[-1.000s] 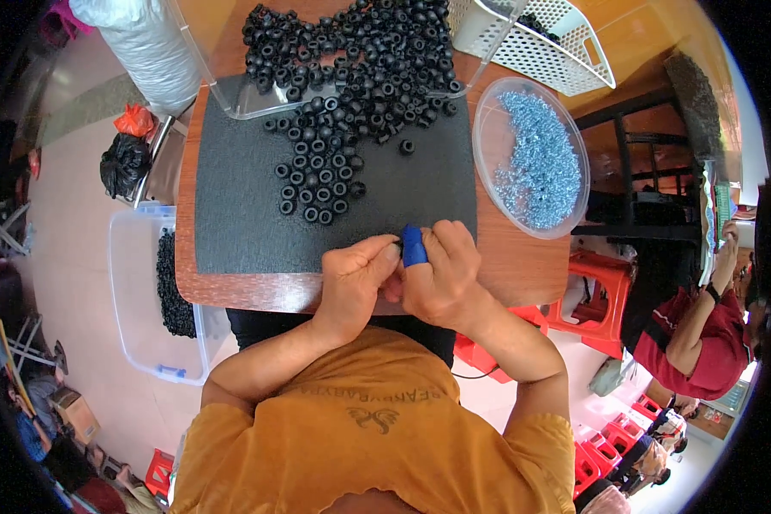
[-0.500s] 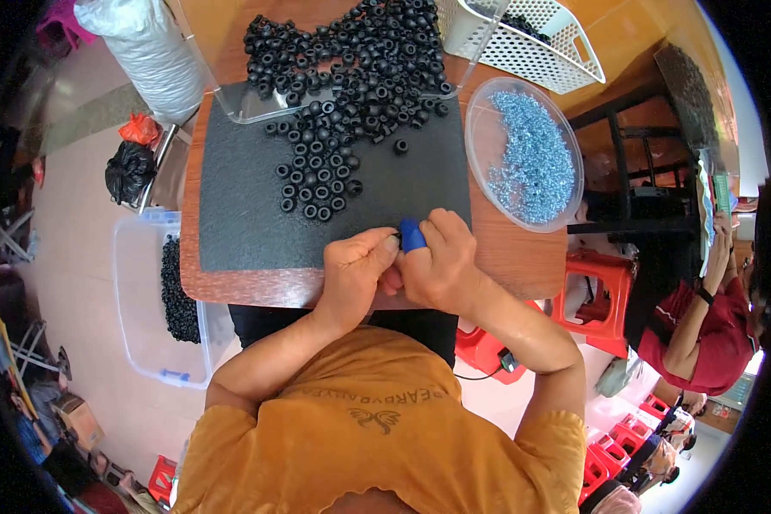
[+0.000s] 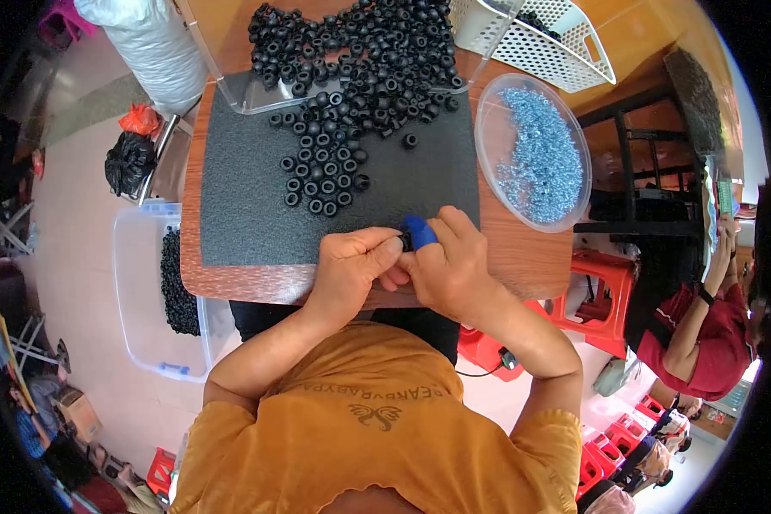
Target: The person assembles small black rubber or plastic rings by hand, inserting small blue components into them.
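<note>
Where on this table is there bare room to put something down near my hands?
The black mat is bare along its left half, between the table edge and the black rings, and again right of the rings, up to the clear dish of blue pieces. The far end is crowded by the ring pile. Both hands, left hand and right hand, fill the near edge.

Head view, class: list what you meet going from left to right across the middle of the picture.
Black bag → clear bin → dark mat → left hand → right hand → dish of blue bits → red stool.
</note>
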`<move>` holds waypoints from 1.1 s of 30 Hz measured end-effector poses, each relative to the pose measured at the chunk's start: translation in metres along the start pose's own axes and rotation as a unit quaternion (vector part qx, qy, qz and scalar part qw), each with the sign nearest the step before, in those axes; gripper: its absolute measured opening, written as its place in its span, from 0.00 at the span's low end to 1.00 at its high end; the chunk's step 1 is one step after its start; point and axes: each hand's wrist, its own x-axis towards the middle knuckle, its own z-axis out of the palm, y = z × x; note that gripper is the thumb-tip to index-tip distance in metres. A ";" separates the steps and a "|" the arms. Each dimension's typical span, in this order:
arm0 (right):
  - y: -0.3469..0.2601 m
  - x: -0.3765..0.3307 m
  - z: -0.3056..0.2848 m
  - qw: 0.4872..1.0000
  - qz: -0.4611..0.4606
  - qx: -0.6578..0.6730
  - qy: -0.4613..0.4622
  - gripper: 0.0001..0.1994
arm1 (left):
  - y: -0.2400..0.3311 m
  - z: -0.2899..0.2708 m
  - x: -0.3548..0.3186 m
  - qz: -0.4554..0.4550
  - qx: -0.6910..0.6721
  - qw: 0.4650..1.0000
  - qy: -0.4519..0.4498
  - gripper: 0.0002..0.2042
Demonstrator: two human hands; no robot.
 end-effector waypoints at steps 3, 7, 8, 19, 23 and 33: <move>-0.002 0.000 -0.001 0.999 -0.031 -0.033 -0.005 0.11 | -0.001 0.001 -0.002 -0.009 0.034 0.999 0.007 0.12; -0.002 0.002 -0.006 0.995 -0.059 -0.060 -0.059 0.11 | -0.002 0.005 -0.003 0.045 0.120 0.992 0.013 0.07; -0.001 0.002 -0.006 0.992 -0.075 -0.067 -0.076 0.11 | -0.003 0.006 -0.003 0.064 0.136 0.988 0.017 0.07; 0.003 -0.002 0.000 0.994 -0.081 -0.047 -0.059 0.10 | -0.006 0.007 -0.003 0.109 0.189 0.975 0.031 0.05; 0.010 -0.002 -0.006 1.000 -0.014 0.017 -0.019 0.13 | 0.010 0.004 0.002 -0.020 0.147 0.989 -0.016 0.03; 0.115 0.088 -0.101 0.951 0.180 -0.217 0.127 0.19 | 0.045 0.007 0.094 0.497 0.700 0.512 0.025 0.03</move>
